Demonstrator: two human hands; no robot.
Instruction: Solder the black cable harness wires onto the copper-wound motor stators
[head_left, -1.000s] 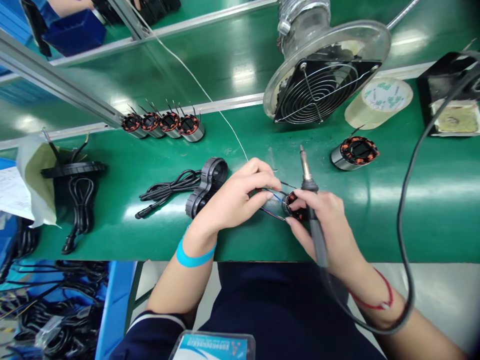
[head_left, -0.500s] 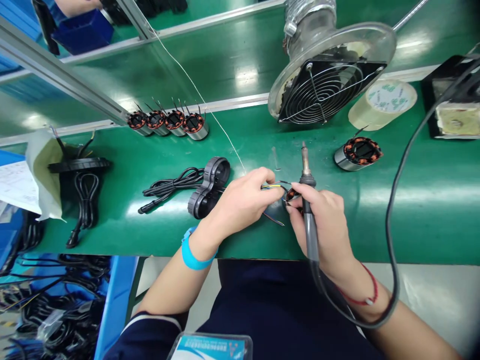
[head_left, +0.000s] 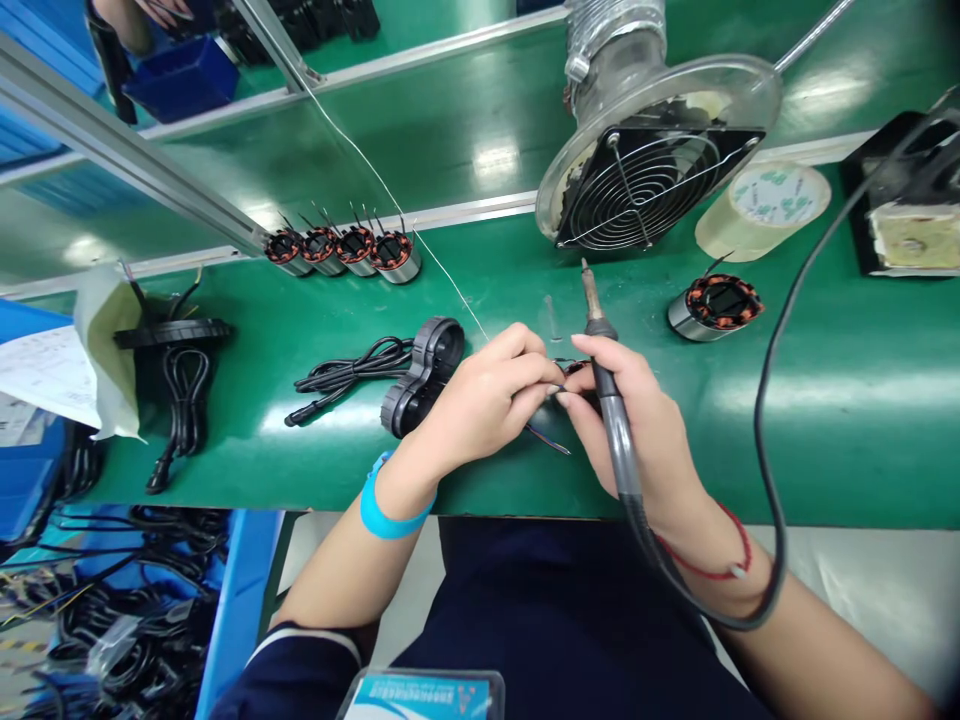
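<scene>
My right hand (head_left: 645,430) is closed around a soldering iron (head_left: 615,430), its tip pointing up and away from me. Thumb and forefinger of that hand also pinch at a thin dark wire. My left hand (head_left: 491,400) is closed, its fingertips meeting the right ones on the same wire. Coloured lead ends (head_left: 551,440) stick out below the left fingers. A thin strand of solder wire (head_left: 450,280) runs down to the left hand. Beside the left wrist lies a black double-ring plastic housing (head_left: 424,375) with a coiled black cable (head_left: 352,365). Part of a wound coil piece is mostly hidden behind the fingers.
Several motor stators (head_left: 341,252) stand in a row at the back left; another stator (head_left: 716,305) sits on the right. A fume extractor fan (head_left: 645,190), a tape roll (head_left: 765,205) and an iron stand (head_left: 911,220) are behind. Cables fill a blue bin (head_left: 251,590) lower left.
My hands have come together, fingertips now meeting at the wire. The iron's tip has swung left and away from me. The wound coil piece is more covered.
</scene>
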